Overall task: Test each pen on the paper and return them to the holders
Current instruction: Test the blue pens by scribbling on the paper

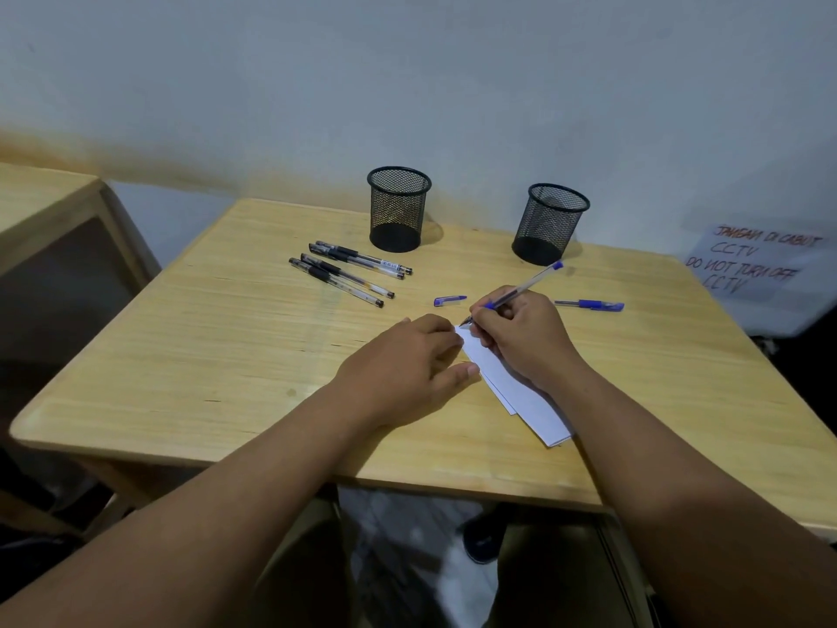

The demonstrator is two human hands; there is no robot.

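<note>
Our right hand (521,337) pinches a blue gel pen (516,294), its tip at the far corner of the folded white paper (521,392) near the front edge of the wooden table (226,355). Our left hand (407,360) presses flat on the paper. We think the thin sheet may slide or tear if the pressure eases. The loose blue cap (448,300) could roll away. Both black mesh holders (398,208) look empty.
</note>
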